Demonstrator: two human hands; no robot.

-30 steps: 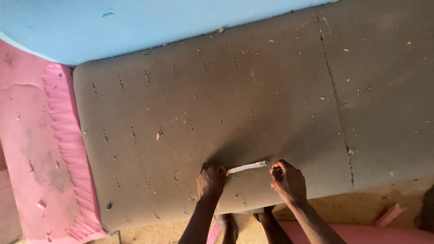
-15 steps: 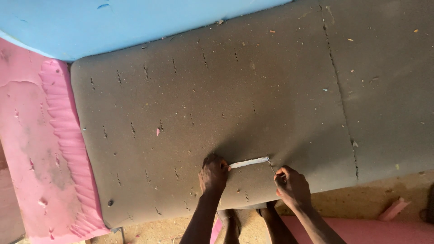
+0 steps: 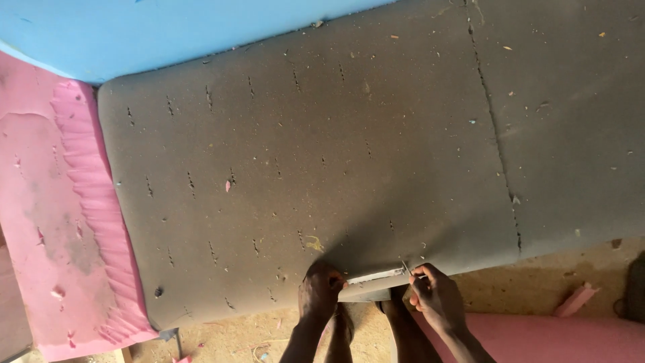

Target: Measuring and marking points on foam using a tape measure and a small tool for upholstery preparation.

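Large grey-brown foam slab (image 3: 349,168) with rounded corners fills most of the view; its surface is dotted with short dark slits in rough rows and flecked with pale crumbs; a long ragged seam or cut (image 3: 494,128) runs from the far edge toward the near edge on the right part. Light blue foam sheet (image 3: 154,33) lies beyond the slab along the top; pink foam sheet (image 3: 47,202) with a ruffled, scalloped edge lies on the left, just beside the slab's short end. Sandy floor (image 3: 537,286) shows below the near edge, littered with scraps; a long pink foam piece (image 3: 551,339) lies low at right; a small pink offcut (image 3: 576,299) sits near it; a dark object at the far right edge is cut off, kind unclear.

At the slab's near edge, a narrow pale strip (image 3: 375,275) lies along the rim between the two hands. Left hand (image 3: 319,292) is pressed down on the slab edge, fingers curled over the strip's left end, touching it. Right hand (image 3: 433,296) is pinched closed around a thin metal needle-like tool (image 3: 406,267), tip at the strip's right end; whether thread trails from it cannot be told. The person's feet show dimly below, between the forearms.
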